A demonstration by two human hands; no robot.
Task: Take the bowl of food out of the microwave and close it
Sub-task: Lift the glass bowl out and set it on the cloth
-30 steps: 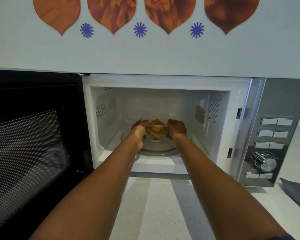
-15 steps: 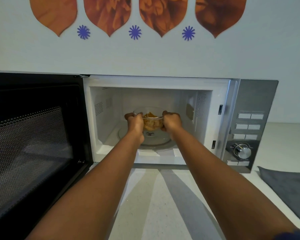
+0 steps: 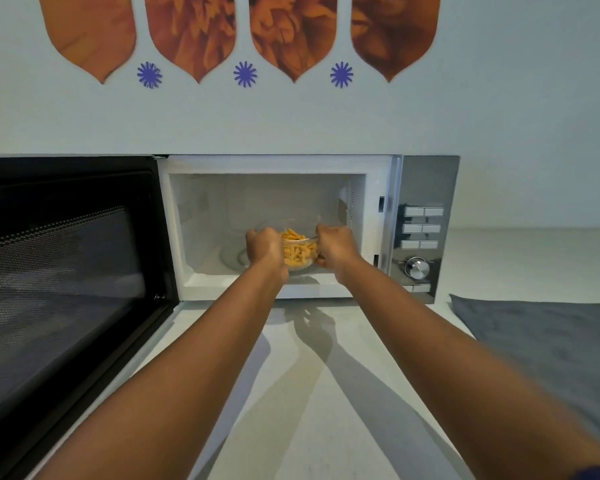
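A clear glass bowl (image 3: 299,253) filled with orange-yellow pasta hangs at the front opening of the white microwave (image 3: 378,168), lifted off its floor. My left hand (image 3: 264,247) grips the bowl's left side and my right hand (image 3: 333,245) grips its right side. The black microwave door (image 3: 66,271) is swung wide open to the left. Both hands cover the bowl's sides; only its middle shows.
The silver control panel (image 3: 421,237) with buttons and a knob is on the microwave's right. A grey cloth (image 3: 541,341) lies on the white counter (image 3: 291,393) at the right. The wall above carries orange and blue decals.
Both hands have lifted the bowl off the turntable and drawn it toward the cavity's front edge. The camera has pulled back, so the microwave looks smaller.
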